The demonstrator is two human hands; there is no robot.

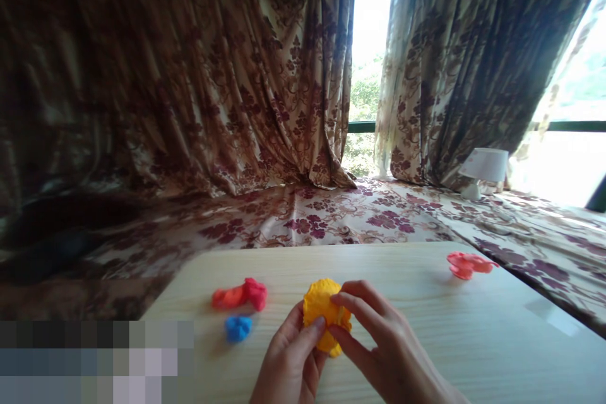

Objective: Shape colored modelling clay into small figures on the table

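One flattened, roundish yellow piece (316,300) with a crinkled edge sits between the fingers of both hands, above the pale tabletop (411,271). The left hand (288,350) has its fingers closed on it, thumb pressed across the front. The right hand (391,338) touches its right side, thumb and forefinger tips slightly parted; whether they pinch any of it, I cannot tell. Left of the fingers lies a small blue lump (238,329), with a coral-and-crimson piece (239,295) just beyond it. Well to the fingers' right, farther back, rests a coral piece (466,265).
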